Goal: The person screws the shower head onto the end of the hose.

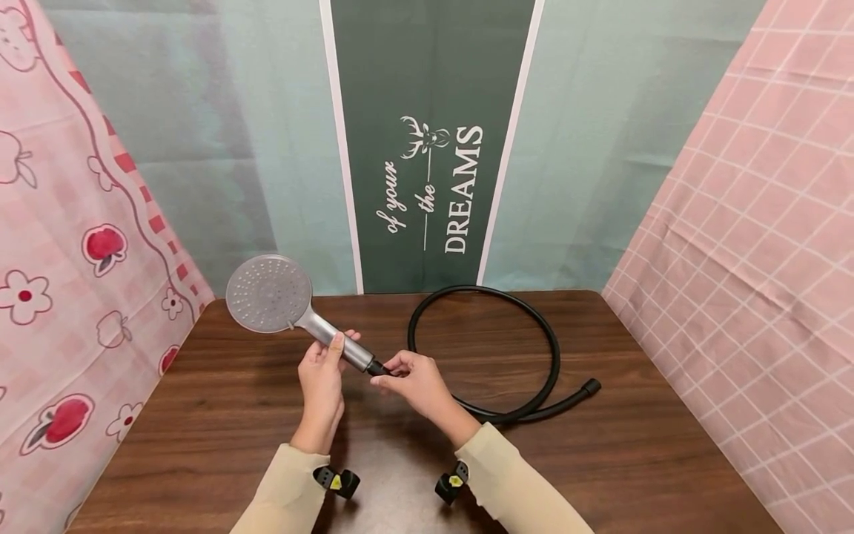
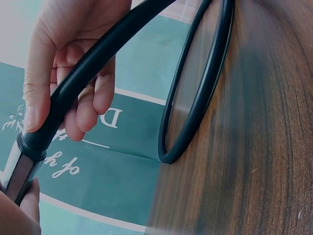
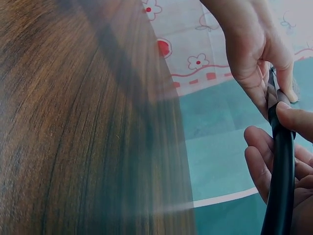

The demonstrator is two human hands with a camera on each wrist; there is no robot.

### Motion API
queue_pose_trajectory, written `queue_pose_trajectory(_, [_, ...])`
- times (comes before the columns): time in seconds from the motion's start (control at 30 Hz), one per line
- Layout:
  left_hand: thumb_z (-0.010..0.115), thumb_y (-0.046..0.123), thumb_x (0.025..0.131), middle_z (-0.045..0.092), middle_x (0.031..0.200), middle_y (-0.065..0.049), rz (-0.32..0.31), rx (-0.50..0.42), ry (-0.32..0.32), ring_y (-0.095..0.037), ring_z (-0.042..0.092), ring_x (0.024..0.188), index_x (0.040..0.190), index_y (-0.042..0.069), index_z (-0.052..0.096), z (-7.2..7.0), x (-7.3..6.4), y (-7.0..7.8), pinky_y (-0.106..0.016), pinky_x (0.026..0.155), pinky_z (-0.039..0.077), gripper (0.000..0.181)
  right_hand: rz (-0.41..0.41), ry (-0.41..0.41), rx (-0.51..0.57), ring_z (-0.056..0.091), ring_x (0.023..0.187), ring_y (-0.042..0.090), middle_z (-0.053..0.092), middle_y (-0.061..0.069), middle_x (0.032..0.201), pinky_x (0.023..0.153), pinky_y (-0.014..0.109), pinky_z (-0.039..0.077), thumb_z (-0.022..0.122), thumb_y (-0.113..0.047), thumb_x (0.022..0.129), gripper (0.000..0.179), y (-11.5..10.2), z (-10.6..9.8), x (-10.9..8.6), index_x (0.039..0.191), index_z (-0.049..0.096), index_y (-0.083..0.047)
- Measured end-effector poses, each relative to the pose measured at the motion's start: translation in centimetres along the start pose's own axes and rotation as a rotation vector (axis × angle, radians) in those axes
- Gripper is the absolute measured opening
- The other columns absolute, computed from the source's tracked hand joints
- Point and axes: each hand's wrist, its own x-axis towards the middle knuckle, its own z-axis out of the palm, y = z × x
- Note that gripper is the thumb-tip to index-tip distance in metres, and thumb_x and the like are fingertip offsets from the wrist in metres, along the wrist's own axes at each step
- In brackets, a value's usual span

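Observation:
A silver shower head [image 1: 269, 294] with a round nozzle face is held above the table at the left, its face turned up. My left hand [image 1: 322, 374] grips its handle, thumb on top. At the handle's lower end my right hand [image 1: 420, 382] pinches the black end of a shower hose [image 1: 555, 348] between thumb and fingers. In the right wrist view the hose [image 3: 281, 181] lines up with the handle and meets it. How far the two are joined is hard to tell. The rest of the hose loops over the table at the right.
The hose's loose end fitting [image 1: 591, 386] lies on the brown wooden table [image 1: 640, 460] at the right. Behind the table hangs a green cloth [image 1: 427, 74] with white lettering. Pink patterned cloths flank it, apples and flowers [image 1: 60, 423] left, a grid [image 1: 740, 245] right.

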Motion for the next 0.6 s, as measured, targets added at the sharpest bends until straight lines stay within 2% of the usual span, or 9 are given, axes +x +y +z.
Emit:
queue_pose_trajectory(0.23, [0.060,0.016,0.100,0.075,0.089,-0.002,0.013,-0.004,0.008,-0.012,0.074,0.089,0.112,-0.004,0.059,-0.13,0.28,0.12,-0.021,0.084,0.057,0.023,0.006,-0.018,-0.019,0.075,0.076,0.031,0.075,0.012,0.080,0.066,0.022,0.055,0.080,-0.023,0.085,0.023,-0.30,0.11,0.31,0.093,0.069,-0.004])
queue_pose_trajectory(0.43, [0.059,0.016,0.101,0.075,0.090,-0.002,0.023,-0.003,-0.001,-0.014,0.074,0.092,0.115,-0.007,0.058,-0.23,0.39,0.31,-0.021,0.084,0.057,0.027,0.000,-0.015,-0.031,0.075,0.074,0.024,0.075,0.011,0.080,0.067,0.023,0.056,0.080,-0.025,0.085,0.025,-0.26,0.19,0.60,0.093,0.069,-0.005])
queue_pose_trajectory(0.6, [0.058,0.016,0.101,0.075,0.089,0.000,0.002,-0.004,-0.008,-0.011,0.074,0.090,0.116,-0.008,0.057,-0.43,0.34,0.27,-0.020,0.084,0.057,0.028,-0.012,0.001,-0.052,0.072,0.072,0.017,0.075,0.011,0.083,0.066,0.024,0.057,0.082,-0.022,0.083,0.024,-0.12,0.31,0.44,0.092,0.070,-0.004])
